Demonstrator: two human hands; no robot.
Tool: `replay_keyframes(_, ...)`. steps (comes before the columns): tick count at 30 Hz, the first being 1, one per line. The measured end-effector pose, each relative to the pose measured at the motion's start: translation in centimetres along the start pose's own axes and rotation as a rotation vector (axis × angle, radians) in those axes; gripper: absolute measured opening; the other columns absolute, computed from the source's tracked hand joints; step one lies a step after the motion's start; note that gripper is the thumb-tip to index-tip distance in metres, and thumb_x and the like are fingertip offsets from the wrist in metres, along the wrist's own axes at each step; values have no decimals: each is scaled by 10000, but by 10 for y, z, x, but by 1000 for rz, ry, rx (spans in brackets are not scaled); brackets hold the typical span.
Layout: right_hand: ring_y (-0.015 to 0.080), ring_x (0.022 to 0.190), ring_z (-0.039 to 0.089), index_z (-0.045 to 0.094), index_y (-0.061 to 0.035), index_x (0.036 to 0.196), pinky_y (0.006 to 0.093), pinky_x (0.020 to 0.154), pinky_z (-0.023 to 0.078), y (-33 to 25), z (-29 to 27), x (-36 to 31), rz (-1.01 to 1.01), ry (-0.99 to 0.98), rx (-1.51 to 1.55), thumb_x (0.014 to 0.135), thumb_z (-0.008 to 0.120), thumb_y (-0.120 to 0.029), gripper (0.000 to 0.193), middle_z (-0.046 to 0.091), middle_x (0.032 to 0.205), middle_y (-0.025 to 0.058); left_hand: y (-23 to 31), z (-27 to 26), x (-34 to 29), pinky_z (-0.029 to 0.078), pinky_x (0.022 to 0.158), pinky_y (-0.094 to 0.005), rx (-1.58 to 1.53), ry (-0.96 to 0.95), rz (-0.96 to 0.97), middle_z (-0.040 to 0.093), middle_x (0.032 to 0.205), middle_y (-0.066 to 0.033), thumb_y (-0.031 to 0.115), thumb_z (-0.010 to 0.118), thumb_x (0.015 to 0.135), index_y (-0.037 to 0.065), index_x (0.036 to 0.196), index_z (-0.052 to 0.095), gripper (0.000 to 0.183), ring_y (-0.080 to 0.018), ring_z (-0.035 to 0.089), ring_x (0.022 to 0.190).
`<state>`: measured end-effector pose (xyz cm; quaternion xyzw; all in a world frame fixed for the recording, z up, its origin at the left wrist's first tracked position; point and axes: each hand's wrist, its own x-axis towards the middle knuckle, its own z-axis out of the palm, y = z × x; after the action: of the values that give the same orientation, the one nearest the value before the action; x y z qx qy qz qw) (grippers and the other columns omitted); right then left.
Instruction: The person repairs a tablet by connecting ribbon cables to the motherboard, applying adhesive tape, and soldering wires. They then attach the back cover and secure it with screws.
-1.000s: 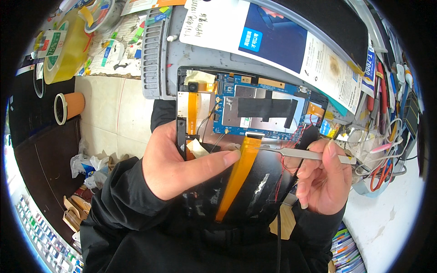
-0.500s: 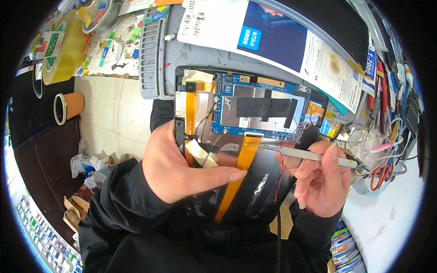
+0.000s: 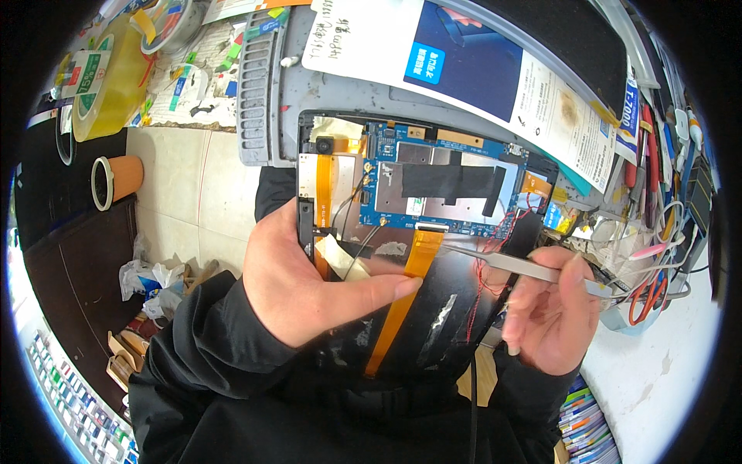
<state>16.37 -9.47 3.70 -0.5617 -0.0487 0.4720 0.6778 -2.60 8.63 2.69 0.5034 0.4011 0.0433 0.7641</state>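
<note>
The left hand [image 3: 309,286] grips the opened tablet [image 3: 410,232] by its left edge, thumb pressed flat on the orange ribbon cable [image 3: 406,294]. The right hand [image 3: 549,309] has its fingers pinching metal tweezers [image 3: 510,263], the tip at the cable's connector on the blue circuit board [image 3: 440,185]. The cable-connector step seems in hand; the next move calls for a steady, gentle tip.

Bare hands [image 3: 309,286], black jacket sleeves [image 3: 201,363]
</note>
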Motion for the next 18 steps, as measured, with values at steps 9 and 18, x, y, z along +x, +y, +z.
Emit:
replay_keyframes(9,231,595,671,554,-38,972,301,541,572,-24,15,-10,-364,-285,-213,1115,379,-317,359,678,1063,268,7,0,-2,580,890,-298,38,-10,-48,764,1066,-110,-28,866,772,-39,1175,675,446,-141,723,944)
replay_keyframes(18,172,631,642,711,-37,983,255,561,503,-24,36,8,-786,-768,-1428,853,774,-161,191,719,1281,148,6,0,-2,588,853,-290,-14,-6,11,771,1054,-109,-40,852,786,-37,1161,704,404,-141,726,907)
